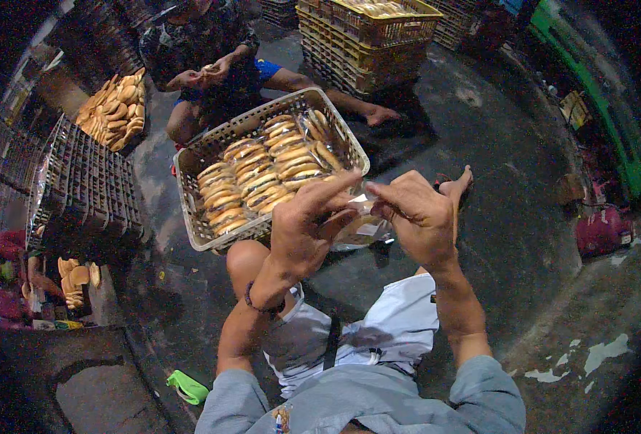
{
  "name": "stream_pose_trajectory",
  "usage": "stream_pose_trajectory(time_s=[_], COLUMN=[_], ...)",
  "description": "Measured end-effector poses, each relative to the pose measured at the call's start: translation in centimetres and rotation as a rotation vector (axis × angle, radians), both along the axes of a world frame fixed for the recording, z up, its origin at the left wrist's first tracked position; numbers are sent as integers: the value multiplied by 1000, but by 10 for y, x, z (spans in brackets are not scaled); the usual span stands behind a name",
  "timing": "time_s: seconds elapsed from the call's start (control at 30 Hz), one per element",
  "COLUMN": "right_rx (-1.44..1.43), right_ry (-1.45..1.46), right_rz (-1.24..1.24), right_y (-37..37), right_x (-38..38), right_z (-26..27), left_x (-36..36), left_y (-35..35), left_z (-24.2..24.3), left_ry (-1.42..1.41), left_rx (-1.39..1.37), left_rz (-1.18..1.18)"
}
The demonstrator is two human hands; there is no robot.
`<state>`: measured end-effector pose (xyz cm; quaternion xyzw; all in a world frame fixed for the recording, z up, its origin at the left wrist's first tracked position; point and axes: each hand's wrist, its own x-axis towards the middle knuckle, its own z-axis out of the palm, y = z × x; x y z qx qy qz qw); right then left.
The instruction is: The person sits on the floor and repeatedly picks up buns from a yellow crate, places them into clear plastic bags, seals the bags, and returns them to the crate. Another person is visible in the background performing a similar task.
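My left hand (305, 225) and my right hand (419, 217) are raised above my lap, thumbs and fingertips pinched. Between them is a clear plastic bag (361, 233), gripped near its upper edge. What is inside the bag is partly hidden by my fingers and by glare. Just beyond my left hand stands a beige plastic crate (186, 198) with slotted walls, slightly askew. It holds rows of round filled buns (252, 168) in clear wrapping, with a dark filling between the halves. My left forearm hides part of the crate's near side.
Opposite sits a person (206, 59) holding something small. Yellow crates (363, 49) are stacked behind; dark crates (92, 184) stand left. Loose buns (117, 111) lie in a pile, others (76, 282) by another person's arm. A bright green object (188, 387) lies on the floor.
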<state>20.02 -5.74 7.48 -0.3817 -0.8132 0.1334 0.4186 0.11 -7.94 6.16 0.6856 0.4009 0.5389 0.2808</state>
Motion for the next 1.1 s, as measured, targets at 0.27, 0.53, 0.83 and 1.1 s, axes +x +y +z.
stream_pose_trajectory(time_s=[0.27, 0.53, 0.83, 1.1], right_rx=[-317, -77, 146, -433], right_ry=[356, 142, 233, 343], right_rz=[119, 282, 339, 328], right_y=[-9, -8, -25, -48], right_x=[-17, -27, -60, -44], right_z=[12, 26, -2, -21], left_x=[-10, -15, -48, -41], left_y=[-7, -38, -75, -98], left_z=[-13, 37, 7, -16], left_ry=[-18, -640, 145, 39], left_rx=[-3, -346, 246, 85], left_rz=[35, 66, 351, 263])
